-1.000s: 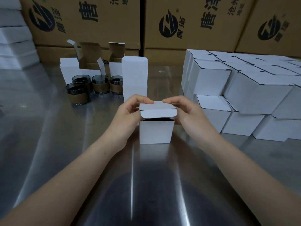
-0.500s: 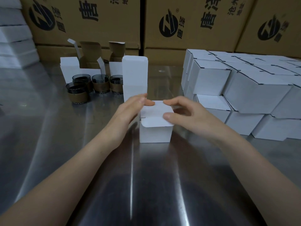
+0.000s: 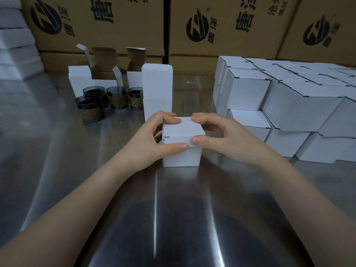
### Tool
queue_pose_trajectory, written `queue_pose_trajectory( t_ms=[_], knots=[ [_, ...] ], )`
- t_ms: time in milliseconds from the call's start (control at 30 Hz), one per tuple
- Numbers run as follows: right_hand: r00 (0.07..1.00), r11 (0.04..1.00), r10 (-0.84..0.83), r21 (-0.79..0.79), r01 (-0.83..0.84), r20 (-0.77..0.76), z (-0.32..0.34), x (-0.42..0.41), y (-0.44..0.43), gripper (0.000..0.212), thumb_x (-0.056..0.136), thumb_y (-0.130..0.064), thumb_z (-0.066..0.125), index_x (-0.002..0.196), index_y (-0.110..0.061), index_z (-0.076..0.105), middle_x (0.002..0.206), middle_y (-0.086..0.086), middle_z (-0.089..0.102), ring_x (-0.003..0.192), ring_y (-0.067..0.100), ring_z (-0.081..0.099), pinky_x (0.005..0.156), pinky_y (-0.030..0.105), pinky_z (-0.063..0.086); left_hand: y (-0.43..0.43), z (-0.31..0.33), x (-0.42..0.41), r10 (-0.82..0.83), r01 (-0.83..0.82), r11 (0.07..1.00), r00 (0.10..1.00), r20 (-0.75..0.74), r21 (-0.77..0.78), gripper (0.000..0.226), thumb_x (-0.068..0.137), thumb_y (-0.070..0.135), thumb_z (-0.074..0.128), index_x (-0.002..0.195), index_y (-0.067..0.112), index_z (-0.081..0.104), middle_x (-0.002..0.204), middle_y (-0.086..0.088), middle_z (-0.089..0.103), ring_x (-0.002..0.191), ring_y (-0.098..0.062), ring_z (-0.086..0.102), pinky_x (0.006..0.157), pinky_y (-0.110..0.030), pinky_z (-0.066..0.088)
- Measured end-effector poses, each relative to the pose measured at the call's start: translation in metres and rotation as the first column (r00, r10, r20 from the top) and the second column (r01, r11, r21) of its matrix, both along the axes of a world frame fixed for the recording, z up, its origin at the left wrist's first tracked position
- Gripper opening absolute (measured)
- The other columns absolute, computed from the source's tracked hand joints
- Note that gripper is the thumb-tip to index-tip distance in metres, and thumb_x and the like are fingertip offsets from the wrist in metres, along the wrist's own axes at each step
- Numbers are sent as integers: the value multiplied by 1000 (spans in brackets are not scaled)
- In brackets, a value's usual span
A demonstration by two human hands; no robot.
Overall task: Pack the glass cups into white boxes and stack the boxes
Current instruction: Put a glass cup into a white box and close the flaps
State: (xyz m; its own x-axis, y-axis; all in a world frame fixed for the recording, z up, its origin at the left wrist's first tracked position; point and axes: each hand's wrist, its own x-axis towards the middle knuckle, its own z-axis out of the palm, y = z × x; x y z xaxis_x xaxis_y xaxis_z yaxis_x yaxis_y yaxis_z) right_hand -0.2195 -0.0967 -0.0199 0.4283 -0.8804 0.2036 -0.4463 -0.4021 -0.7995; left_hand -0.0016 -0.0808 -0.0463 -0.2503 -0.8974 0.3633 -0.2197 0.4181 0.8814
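Our left hand and right hand both grip the small white cardboard box, which stands on the shiny steel counter before us. Our thumbs press its front at the lid's edge and our fingers curl over the closed top. Four brown-banded glass cups stand farther back on the left, beside open white boxes. A stack of closed white boxes sits just to the right.

Lighting: dim, cool, even; source out of view.
Counter: brushed steel with long pale glare streaks; a broad dark patch at the near edge.
Boxes: greyish white, softly shaded sides.
Sharpness: soft overall.
Edges: wide-angle bending; cartons lean at the corners.
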Motion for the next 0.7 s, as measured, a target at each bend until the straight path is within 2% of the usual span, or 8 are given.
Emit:
queue_pose_trajectory(
  t_ms=[100,233,567,700],
  knots=[
    [1000,1000,-18,-24,19,15,-1,1,0,51,73,-58,71,117,-35,61,131,-25,55,117,-6,54,108,37,42,-1,0,-1,-11,10,1000,999,-40,-16,39,78,26,80,109,18,58,113,19,62,105,1,60,81,-14,49],
    [998,997,-57,-52,58,16,-1,3,0,50,69,-68,59,111,-41,62,121,-24,61,114,-4,56,104,36,44,-3,-1,-3,1,-2,1000,996,-91,-17,30,80,30,71,107,20,59,103,23,66,97,1,63,78,-15,49],
    [997,996,-71,-46,72,31,-1,6,3,53,66,-68,61,109,-38,64,111,-21,66,107,-1,61,100,38,48,-1,-1,-4,-19,20,1000,994,-105,9,28,88,33,60,110,18,55,99,25,66,95,0,62,77,-18,50],
    [998,998,-52,-32,53,24,-1,5,2,55,63,-68,65,109,-39,62,117,-20,63,111,2,59,102,41,46,1,-1,-3,-45,50,998,992,-121,45,30,87,33,60,111,18,55,99,23,66,100,-3,62,81,-20,50]
  ],
)
